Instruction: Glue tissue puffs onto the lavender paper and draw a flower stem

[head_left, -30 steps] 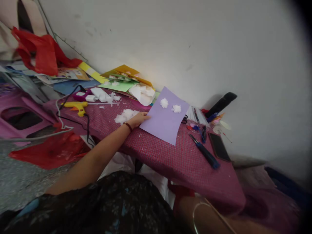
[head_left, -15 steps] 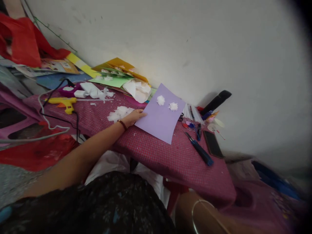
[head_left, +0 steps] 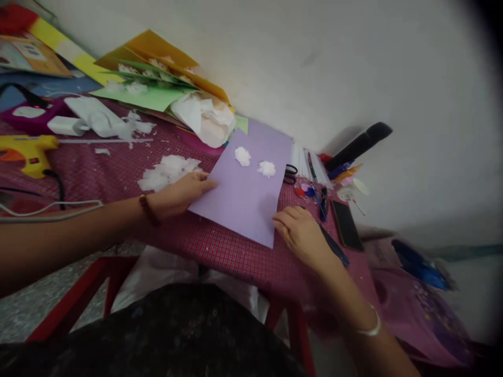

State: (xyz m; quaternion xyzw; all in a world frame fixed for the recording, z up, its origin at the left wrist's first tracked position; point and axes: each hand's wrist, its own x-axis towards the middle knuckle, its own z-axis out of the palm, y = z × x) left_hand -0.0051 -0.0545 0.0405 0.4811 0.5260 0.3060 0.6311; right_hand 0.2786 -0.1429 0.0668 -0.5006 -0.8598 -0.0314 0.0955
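Observation:
A purple sheet with two fluffy white tufts near its upper part lies over the checked red tablecloth. Its left edge is pinched by my left hand, thumb on top. At the lower right edge, the fingertips of my right hand close on the sheet. Part of a blue-handled cutter shows beyond my right hand, which hides the rest. White tissue pieces lie just past my left hand.
A yellow glue gun with cords is at the left. Behind it are green folded sheets and crumpled white paper. Black scissors, a marker and a phone lie at the right.
My right hand has come up from the lower edge of view to the sheet's right edge. The view has shifted closer to the table, and the sheet appears lower and slightly left.

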